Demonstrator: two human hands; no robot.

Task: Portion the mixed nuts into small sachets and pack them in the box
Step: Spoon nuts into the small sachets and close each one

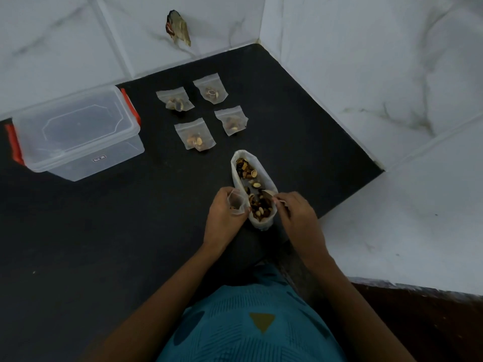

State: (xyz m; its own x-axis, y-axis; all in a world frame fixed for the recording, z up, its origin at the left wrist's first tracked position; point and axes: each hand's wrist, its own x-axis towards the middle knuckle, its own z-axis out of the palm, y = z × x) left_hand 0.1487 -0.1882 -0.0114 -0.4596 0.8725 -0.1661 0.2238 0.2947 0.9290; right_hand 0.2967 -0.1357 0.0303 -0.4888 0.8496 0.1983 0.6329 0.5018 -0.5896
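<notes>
A large open bag of mixed nuts (252, 178) lies on the black counter (104, 231). My left hand (224, 212) grips a small clear sachet (236, 201), mouth open, just left of the bag. My right hand (295, 212) holds a small spoon (269, 194) whose bowl dips into the nuts at the bag's right rim. Several filled sachets lie beyond the bag, one of them at the front left (194, 134). A clear plastic box (78, 131) with red clips stands at the left with its lid on.
White marble walls close the counter at the back and right, forming a corner (258, 43). A small dark object (177, 27) sticks to the back wall. A raised white ledge (405, 218) lies to the right. My teal shirt fills the bottom centre.
</notes>
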